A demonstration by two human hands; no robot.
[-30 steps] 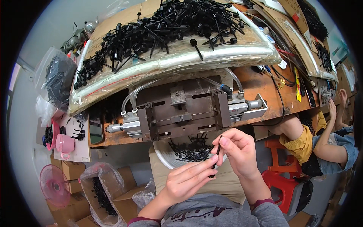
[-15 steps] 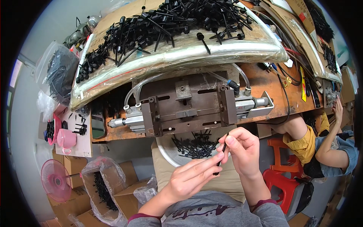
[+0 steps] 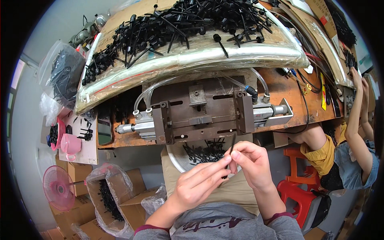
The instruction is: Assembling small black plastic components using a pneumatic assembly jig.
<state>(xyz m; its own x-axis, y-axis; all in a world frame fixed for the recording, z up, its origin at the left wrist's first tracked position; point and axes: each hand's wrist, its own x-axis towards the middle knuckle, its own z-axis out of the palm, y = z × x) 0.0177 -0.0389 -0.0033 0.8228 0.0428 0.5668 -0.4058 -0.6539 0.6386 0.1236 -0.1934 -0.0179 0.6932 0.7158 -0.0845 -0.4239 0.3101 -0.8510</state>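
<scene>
Top: heather-grey, soft-looking fabric (image 3: 244, 222), loosely creased across the front
Chest print: dark, script-like lettering (image 3: 212, 225) running across the front, partly lost in the folds
Left sleeve: grey (image 3: 154, 234), long, ending in a maroon cuff band (image 3: 147, 228) on the forearm
Right sleeve: the same grey (image 3: 287, 229), with a matching maroon cuff (image 3: 277, 216)
Left hand: bare (image 3: 200, 186), ungloved up to the cuff
Right hand: bare likewise (image 3: 252, 164)
Trousers: plain beige (image 3: 240, 197), wrinkled, showing below the tabletop's (image 3: 280, 90) near edge

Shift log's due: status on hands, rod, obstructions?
Left hand and right hand both gripping slim black rod. Rod slanted, upper tip showing. Brown fixture ahead, white basket partly behind hands; no blockage seen.
</scene>
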